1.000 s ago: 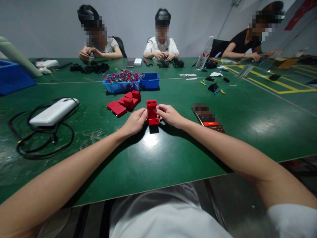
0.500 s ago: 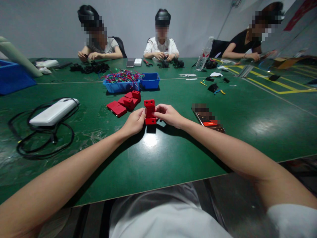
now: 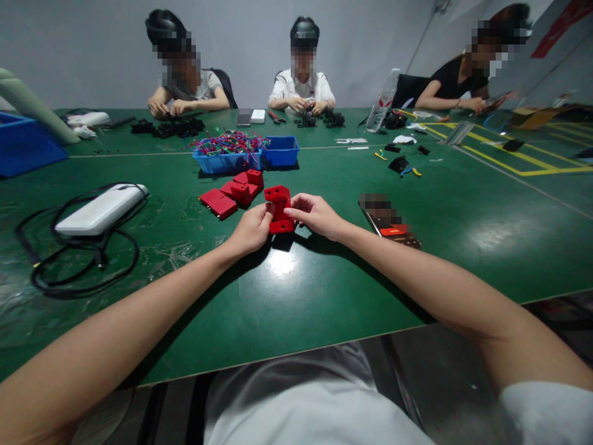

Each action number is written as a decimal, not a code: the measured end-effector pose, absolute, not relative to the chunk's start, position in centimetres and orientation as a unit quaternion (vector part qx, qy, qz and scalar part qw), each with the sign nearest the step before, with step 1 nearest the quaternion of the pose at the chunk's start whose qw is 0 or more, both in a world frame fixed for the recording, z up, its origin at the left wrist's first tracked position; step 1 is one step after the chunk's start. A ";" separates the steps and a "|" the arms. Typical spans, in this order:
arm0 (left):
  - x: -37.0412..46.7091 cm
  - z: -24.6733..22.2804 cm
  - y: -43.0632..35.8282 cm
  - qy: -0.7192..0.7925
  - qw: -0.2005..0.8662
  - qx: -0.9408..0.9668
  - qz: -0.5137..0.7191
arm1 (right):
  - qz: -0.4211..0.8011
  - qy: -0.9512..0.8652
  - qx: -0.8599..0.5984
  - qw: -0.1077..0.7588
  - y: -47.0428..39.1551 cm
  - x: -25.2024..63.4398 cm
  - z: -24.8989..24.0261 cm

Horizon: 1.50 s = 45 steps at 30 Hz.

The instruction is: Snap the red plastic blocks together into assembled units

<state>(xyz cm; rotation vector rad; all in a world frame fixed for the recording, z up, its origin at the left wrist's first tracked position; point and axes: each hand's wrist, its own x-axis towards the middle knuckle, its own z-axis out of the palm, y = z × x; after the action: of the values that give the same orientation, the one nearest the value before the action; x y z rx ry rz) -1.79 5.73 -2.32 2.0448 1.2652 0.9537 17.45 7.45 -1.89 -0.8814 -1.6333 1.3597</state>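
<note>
Between my two hands, just above the green table (image 3: pixel 324 296), is a red bracket-shaped block (image 3: pixel 280 209) with small round holes in its upper and lower ends. My left hand (image 3: pixel 252 227) is closed on its left side, thumb pressed near the middle. On the right side, my right hand (image 3: pixel 316 215) pinches it with thumb and fingers. Parts of the block are covered by my fingertips. Several similar red blocks (image 3: pixel 218 204) lie in a group beyond my left hand.
Farther back stand a blue bin of coloured wires (image 3: pixel 227 162) and a smaller blue bin (image 3: pixel 281 153). A white power bank (image 3: pixel 102 210) with a black cable lies left, a phone (image 3: pixel 389 221) right. Pliers (image 3: pixel 411 172) lie beyond it. Three people work across the table.
The red block has turned slightly in my hands, its upper end swinging to the left. Both hands keep their hold almost in place. The person at the back left has lowered their hands.
</note>
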 end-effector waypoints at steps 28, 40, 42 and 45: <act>-3.1 0.6 3.8 0.575 -0.182 0.793 0.088 | 0.644 -0.494 -0.363 0.457 8.4 17.7 -1.8; -3.9 1.4 4.1 0.650 -0.186 0.736 0.023 | 0.643 -0.502 -0.361 0.452 8.0 17.6 -2.0; -3.8 1.1 4.1 0.667 -0.167 0.726 -0.003 | 0.644 -0.504 -0.358 0.450 8.1 17.6 -2.0; -3.8 1.0 4.3 0.661 -0.154 0.734 -0.027 | 0.647 -0.507 -0.354 0.446 8.1 17.5 -2.1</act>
<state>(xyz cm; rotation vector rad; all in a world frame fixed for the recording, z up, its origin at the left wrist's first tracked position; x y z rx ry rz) -3.78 4.30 0.99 2.5629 2.3101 -0.0956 17.54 8.13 -2.11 -0.8771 -1.2566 1.6016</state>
